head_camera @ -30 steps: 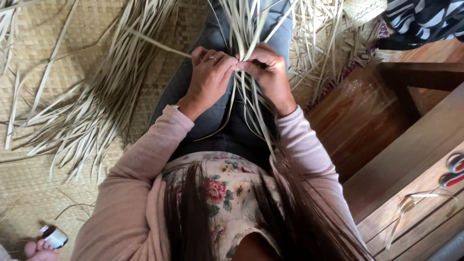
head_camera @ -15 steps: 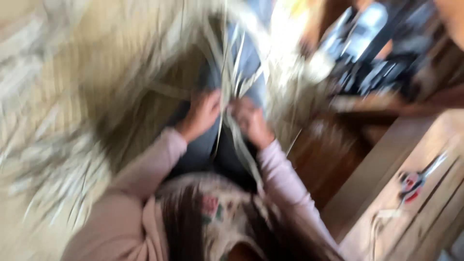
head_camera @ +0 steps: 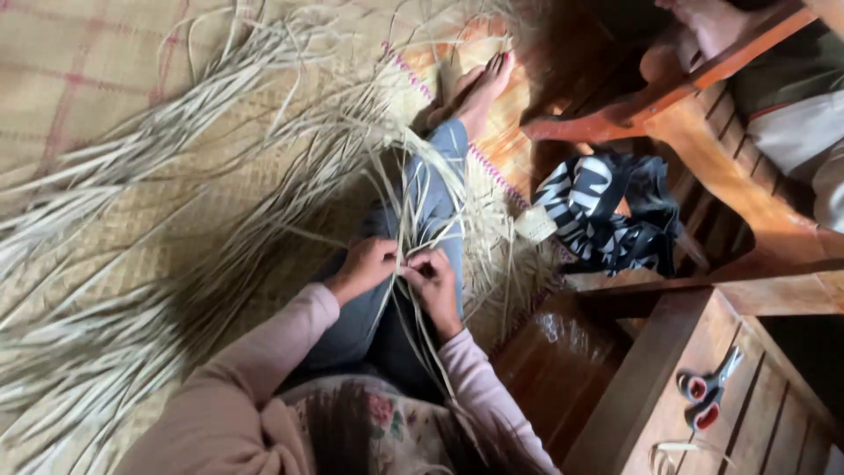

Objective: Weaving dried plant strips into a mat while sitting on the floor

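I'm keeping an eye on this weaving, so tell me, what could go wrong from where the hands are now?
The left hand and right hand pinch thin dried leaf strips at one crossing; a slip might loosen it. Long strip ends trail over the lap and could snag or kink. The loose strips spread over the woven mat might tangle together.

Soft daylight, slight blur — deep shadow at upper right.

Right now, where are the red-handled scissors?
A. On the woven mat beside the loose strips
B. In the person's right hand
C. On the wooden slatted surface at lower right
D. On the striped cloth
C: the red-handled scissors lie on the wooden slatted surface, away from both hands, which pinch pale leaf strips over the lap.
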